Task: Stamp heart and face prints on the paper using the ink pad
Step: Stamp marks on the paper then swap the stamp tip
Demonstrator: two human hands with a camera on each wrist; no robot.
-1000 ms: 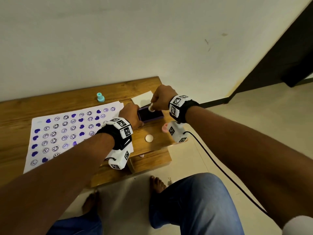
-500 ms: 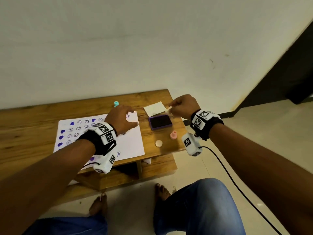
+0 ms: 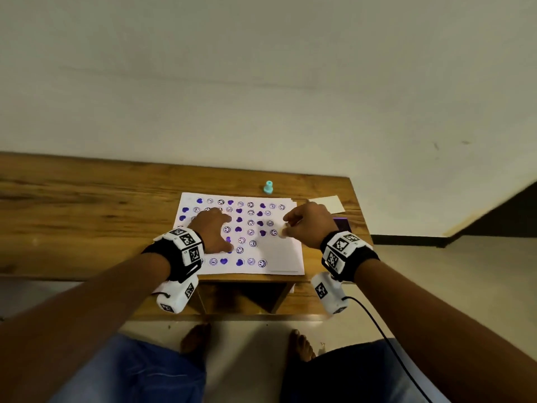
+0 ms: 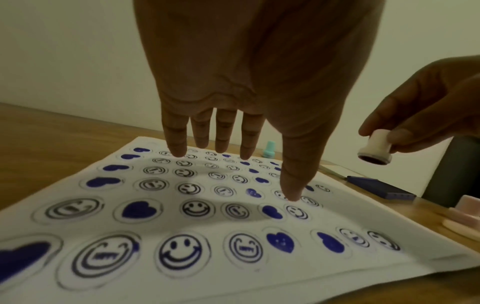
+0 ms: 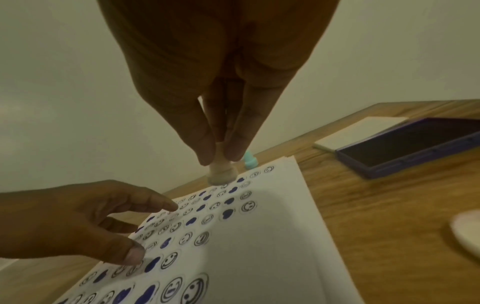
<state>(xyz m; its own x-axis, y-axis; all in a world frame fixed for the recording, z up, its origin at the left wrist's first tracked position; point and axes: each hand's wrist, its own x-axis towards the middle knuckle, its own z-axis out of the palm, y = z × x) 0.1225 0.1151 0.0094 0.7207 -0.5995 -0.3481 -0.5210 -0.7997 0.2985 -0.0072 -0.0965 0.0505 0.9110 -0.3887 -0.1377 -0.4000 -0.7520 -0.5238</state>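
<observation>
The white paper (image 3: 286,254) lies on the wooden table (image 3: 87,199), covered in rows of purple heart and smiley prints, with its right part bare. My left hand (image 3: 215,228) presses on the printed area with straight, spread fingers (image 4: 179,148). My right hand (image 3: 302,225) pinches a small white stamp (image 4: 375,151) by its stem, inked face down, a little above the paper's right side. In the right wrist view the stamp (image 5: 222,170) hangs between thumb and fingers. The open purple ink pad (image 5: 415,148) sits to the right of the paper.
A teal stamp (image 3: 268,187) stands upright behind the paper. The pad's white lid (image 3: 327,203) lies beyond the ink pad. A pink stamp (image 4: 467,207) and a pale round cap (image 5: 467,232) sit near the table's right front edge. My knees and feet are below.
My right hand lifted the stamp off the ink pad and carried it left over the paper. My left hand left the pad's side and settled flat on the paper.
</observation>
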